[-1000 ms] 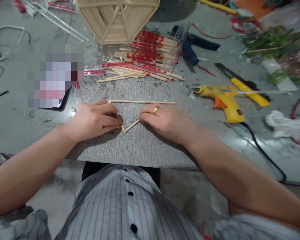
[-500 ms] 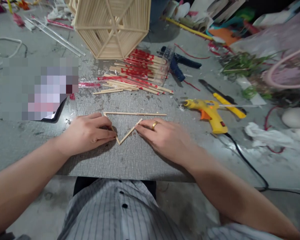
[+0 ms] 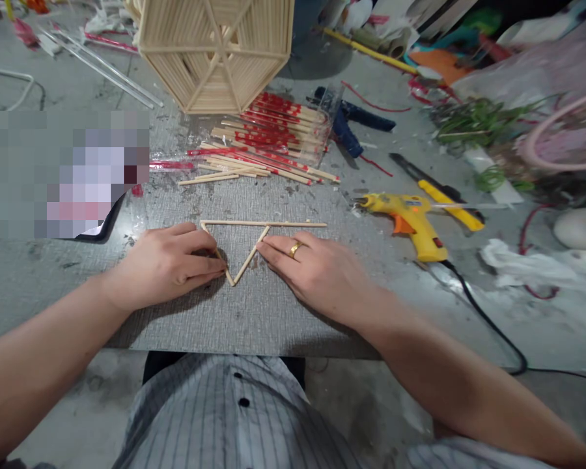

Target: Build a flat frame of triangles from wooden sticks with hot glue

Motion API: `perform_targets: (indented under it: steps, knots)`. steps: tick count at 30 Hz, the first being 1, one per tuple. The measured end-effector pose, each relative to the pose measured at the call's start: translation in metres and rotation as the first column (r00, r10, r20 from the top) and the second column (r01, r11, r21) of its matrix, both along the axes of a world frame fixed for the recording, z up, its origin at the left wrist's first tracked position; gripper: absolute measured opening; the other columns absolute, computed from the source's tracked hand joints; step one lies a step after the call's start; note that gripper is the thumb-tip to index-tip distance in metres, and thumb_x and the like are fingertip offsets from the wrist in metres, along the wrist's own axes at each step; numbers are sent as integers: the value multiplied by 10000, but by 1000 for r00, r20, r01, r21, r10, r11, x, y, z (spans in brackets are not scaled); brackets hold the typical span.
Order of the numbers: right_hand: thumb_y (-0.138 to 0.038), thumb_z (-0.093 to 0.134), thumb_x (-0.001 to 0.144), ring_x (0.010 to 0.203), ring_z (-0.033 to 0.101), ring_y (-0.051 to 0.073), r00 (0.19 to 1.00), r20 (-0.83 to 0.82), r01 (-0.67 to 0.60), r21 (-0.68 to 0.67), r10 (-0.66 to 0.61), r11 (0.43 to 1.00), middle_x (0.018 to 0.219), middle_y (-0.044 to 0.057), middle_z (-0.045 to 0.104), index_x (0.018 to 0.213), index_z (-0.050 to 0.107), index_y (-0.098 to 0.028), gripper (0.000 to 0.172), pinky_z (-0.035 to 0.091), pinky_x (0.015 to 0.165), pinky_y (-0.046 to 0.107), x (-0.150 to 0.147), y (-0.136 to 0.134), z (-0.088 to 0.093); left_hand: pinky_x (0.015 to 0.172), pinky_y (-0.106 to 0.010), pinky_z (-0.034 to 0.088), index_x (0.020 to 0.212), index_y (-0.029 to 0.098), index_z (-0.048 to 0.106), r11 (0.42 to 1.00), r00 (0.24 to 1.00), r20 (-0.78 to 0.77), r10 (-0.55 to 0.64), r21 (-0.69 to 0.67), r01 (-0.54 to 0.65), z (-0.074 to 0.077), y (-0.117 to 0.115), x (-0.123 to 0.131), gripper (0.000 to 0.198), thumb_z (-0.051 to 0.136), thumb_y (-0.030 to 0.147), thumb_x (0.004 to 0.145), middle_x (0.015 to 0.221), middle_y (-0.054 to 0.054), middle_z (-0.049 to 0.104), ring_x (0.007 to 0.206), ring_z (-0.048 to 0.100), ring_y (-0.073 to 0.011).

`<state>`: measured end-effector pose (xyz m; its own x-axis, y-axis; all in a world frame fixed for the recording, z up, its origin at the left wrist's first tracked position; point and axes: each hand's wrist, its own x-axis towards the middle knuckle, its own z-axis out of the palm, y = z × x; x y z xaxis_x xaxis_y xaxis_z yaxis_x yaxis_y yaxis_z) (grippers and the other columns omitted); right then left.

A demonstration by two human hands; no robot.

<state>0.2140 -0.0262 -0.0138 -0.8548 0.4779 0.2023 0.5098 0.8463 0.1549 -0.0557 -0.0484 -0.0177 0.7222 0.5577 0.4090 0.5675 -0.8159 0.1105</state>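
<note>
Three thin wooden sticks lie on the grey table in front of me, laid out in a triangle. The long stick [image 3: 293, 225] runs crosswise along the top. My left hand [image 3: 173, 264] is closed on the left short stick [image 3: 229, 276], fingertips pinching it near its lower end and hiding part of it. The right short stick [image 3: 248, 259] slants up from the bottom corner, and its upper end meets the long stick. My right hand [image 3: 317, 273], wearing a gold ring, presses its fingertips together against this stick near the top.
A yellow glue gun [image 3: 410, 218] and a yellow cutter knife [image 3: 452, 205] lie to the right. Beyond my hands are loose sticks with red wrappers [image 3: 278, 140], blue-handled pliers [image 3: 349, 130] and a hexagonal stick structure [image 3: 217, 55]. A partly blurred phone [image 3: 105, 228] is at left.
My right hand has swung the right short stick upward and to the left. Its upper end, apart from the long stick before, now meets it. My left hand has stayed on its stick.
</note>
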Motion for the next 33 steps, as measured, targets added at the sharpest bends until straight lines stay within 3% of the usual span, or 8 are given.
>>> perform_targets:
  steps: [22,28,33]
  knots:
    - [-124,514,954,848,589,188,1000,-24,-19,-19,18,1000,1150,54,730,1182,675,-131,279,420,633,309,1,3,-1,643,-249,503,875,213,759,1000,1000,31,-5,-1,5,-1,0,2,216,568,268,961,877,-33,727,746,648,-144]
    - [-129,475,970,938,611,194,999,-37,4,-94,-8,996,1208,46,714,1208,670,-183,312,438,667,301,0,6,-7,694,-286,534,945,210,760,997,994,77,71,-49,-67,4,-1,-1,220,565,312,944,915,-58,714,765,655,-159]
    - [-201,459,992,1000,642,203,982,-178,29,-188,-63,982,1154,70,729,1149,698,-188,286,473,747,312,5,17,-9,708,-341,515,881,231,774,956,952,81,295,-21,-294,16,4,8,246,554,332,925,908,-63,706,772,627,-192]
